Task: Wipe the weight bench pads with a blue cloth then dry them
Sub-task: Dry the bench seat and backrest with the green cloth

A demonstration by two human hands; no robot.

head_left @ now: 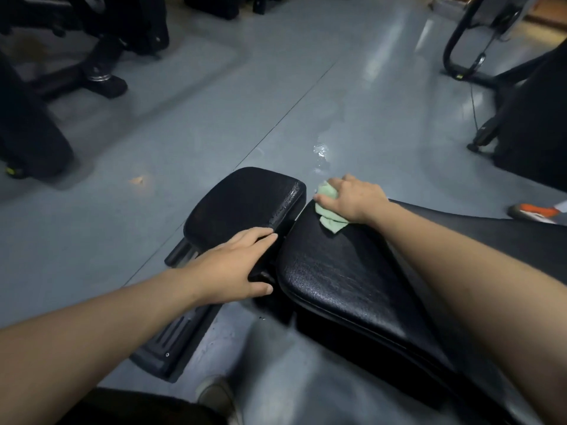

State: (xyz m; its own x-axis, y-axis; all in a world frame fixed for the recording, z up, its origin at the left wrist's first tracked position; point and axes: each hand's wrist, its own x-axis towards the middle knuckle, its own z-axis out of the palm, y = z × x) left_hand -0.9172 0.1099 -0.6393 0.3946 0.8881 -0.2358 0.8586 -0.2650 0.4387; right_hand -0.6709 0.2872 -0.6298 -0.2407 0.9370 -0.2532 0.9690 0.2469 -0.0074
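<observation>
On the long pad (pixel 352 271), cloth (pixel 329 214) bunched under right hand (pixel 357 200) fingers, left hand (pixel 236 265) flat, empty.

right hand (pixel 357 199) pressing cloth (pixel 329 217), bench pad (pixel 346 271)

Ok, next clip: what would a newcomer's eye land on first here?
Probably the pale green cloth, bunched under the right hand at the far corner of the long black back pad. Next, the left hand resting on the near edge of the smaller seat pad, then the wet shine on the grey floor beyond.
</observation>
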